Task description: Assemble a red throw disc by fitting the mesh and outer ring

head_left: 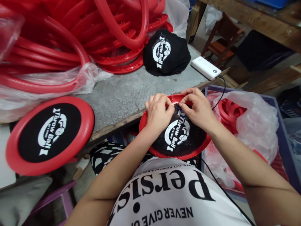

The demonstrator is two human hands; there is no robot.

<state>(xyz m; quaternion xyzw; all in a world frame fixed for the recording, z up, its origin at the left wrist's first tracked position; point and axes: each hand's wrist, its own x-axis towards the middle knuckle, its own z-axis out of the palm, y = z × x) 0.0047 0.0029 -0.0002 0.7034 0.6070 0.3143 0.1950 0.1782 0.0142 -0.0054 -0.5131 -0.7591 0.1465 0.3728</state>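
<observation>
1. Grey worktable [122, 89], with rough, worn near edge.
2. Over the far and left part of the surface, large pile of red rings [71, 36], partly in transparent plastic [90, 73].
3. Close to the right edge, black fabric [177, 58] with white "Throw Ball" print, just beside these rings.
4. At the near right corner, white device [205, 67] with black cable [225, 90].

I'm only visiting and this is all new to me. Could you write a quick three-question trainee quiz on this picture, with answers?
1. Choose: at which part of the held disc do the left hand and right hand meet it?
A) edge nearest the person
B) edge farthest from the person
C) centre

2. True or false: the white box sits on top of the black cloth.

3. Fill in: the held disc's big white lettering reads "Throw ____".

Key: 1 B; 2 false, it lies beside it; 3 Ball.
</observation>
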